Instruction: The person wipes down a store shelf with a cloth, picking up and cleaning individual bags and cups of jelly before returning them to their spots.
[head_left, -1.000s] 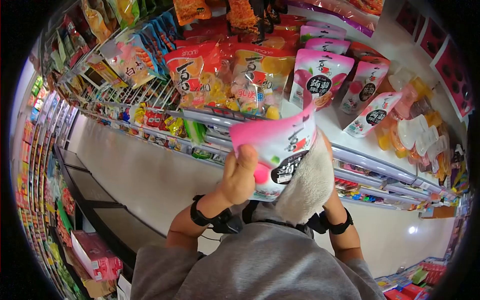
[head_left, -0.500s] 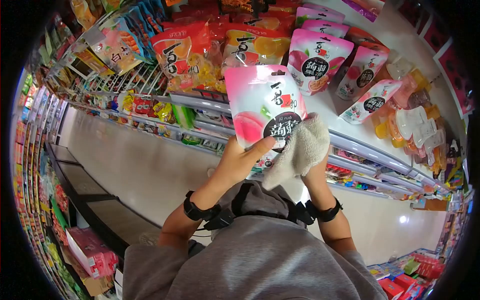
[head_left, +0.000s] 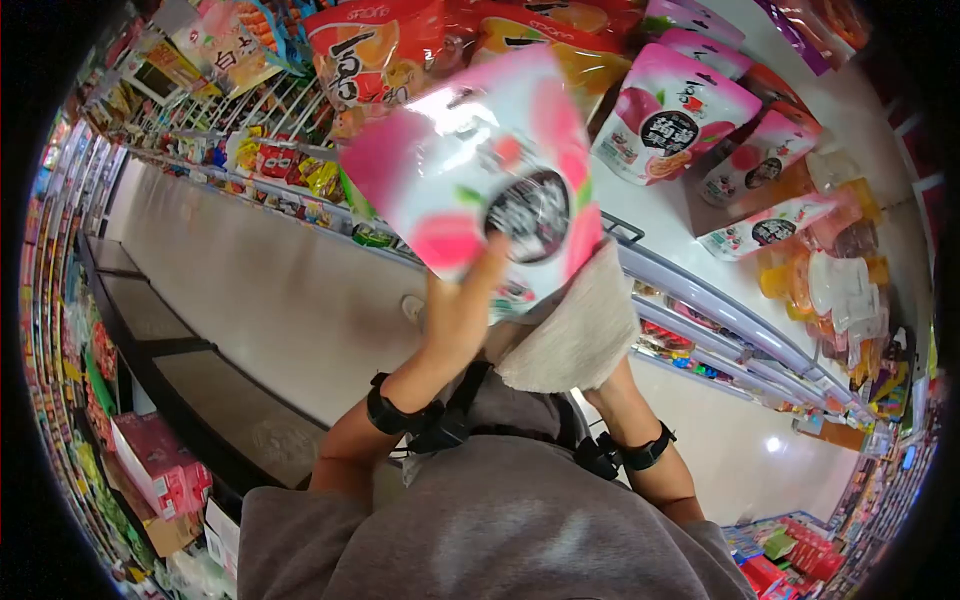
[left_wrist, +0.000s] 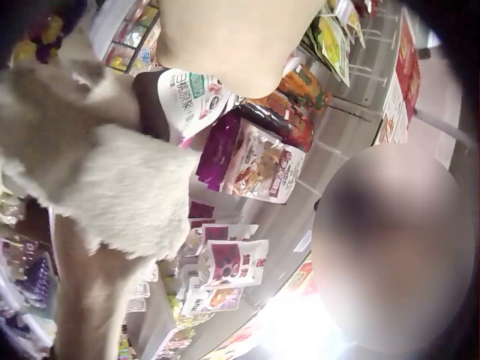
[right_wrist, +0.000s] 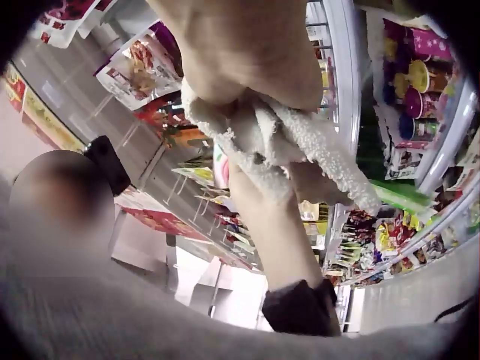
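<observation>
A pink and white jelly pouch (head_left: pixel 540 150), with a black round label, stands tilted in my left hand (head_left: pixel 460 310). The thumb lies across its front, and the fingers are behind it, hidden. My right hand (head_left: pixel 612 385) holds a pale fluffy cloth (head_left: pixel 575 330) at the pouch's lower right edge, with most of its fingers covered by the fabric. In the right wrist view the cloth (right_wrist: pixel 315 154) hangs in folds under the right hand (right_wrist: pixel 247 52). The left wrist view shows the cloth (left_wrist: pixel 139 195) beside the left hand (left_wrist: pixel 232 45).
Matching pouches (head_left: pixel 672 125) stand on the white shelf (head_left: pixel 650 215) ahead, beside red candy bags (head_left: pixel 375 55) and clear jelly cups (head_left: pixel 835 285). A wire rack (head_left: pixel 255 115) of snacks is at the left. Behind it stand a black-framed case (head_left: pixel 165 345) and a pink box (head_left: pixel 160 465).
The pouch has risen and tipped to the left, nearer the head camera. The right hand and cloth have moved down along its right edge, and the cloth hangs flatter.
</observation>
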